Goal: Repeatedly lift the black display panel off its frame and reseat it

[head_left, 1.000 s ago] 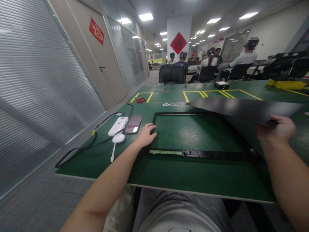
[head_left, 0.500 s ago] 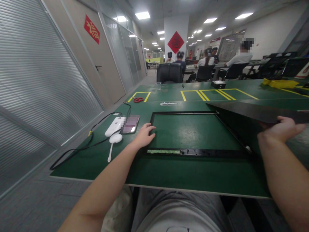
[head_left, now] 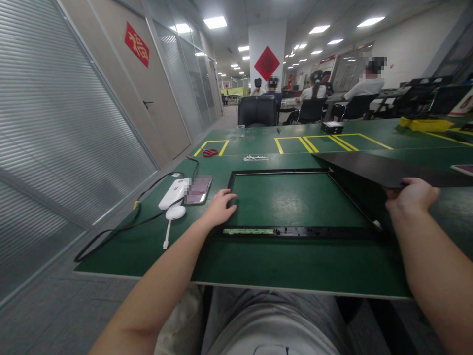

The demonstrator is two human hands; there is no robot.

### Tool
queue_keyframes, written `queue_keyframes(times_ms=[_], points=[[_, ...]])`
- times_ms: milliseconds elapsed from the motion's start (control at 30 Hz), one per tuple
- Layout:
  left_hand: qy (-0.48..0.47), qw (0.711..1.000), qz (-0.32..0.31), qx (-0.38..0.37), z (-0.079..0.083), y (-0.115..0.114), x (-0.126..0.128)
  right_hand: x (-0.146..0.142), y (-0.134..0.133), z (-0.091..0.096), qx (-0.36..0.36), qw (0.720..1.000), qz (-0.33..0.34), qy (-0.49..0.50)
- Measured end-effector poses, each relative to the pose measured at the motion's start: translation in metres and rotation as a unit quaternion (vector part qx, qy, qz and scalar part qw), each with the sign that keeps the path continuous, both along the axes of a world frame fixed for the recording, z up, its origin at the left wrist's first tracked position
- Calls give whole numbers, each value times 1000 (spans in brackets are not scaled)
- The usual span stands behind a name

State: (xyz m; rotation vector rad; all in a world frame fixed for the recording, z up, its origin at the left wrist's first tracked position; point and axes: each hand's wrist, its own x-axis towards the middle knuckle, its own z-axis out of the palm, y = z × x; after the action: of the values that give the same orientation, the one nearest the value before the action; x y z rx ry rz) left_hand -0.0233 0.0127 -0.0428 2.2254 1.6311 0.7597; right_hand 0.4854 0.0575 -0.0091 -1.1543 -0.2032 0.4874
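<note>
A thin black rectangular frame [head_left: 314,232] lies flat on the green table, with a strip of green circuit board [head_left: 249,231] along its near side. My left hand [head_left: 220,207] lies over the frame's left side, thumb and fingers curled about it. At the right, my right hand [head_left: 414,197] grips the edge of a large dark flat panel [head_left: 373,170]. The panel slants up over the frame's right side, its raised part at my hand. My right fingertips are partly hidden by the panel.
Left of the frame lie a phone [head_left: 199,190], a white power bank [head_left: 174,194], a small white case [head_left: 175,212] and a black cable [head_left: 107,230]. Farther back are red-handled scissors [head_left: 210,153], small white pieces [head_left: 256,158], a clear cup [head_left: 240,130] and a black box [head_left: 331,127]. People sit beyond.
My right hand has moved left with the dark panel, uncovering more of an object at the right edge. My left hand stays on the frame. The view has shifted slightly.
</note>
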Motion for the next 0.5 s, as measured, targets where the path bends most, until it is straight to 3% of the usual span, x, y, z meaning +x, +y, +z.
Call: queue_keyframes(times_ms=[500], points=[[10, 1000, 2, -7, 2, -1, 2, -4, 2, -3, 0, 999, 21, 41]])
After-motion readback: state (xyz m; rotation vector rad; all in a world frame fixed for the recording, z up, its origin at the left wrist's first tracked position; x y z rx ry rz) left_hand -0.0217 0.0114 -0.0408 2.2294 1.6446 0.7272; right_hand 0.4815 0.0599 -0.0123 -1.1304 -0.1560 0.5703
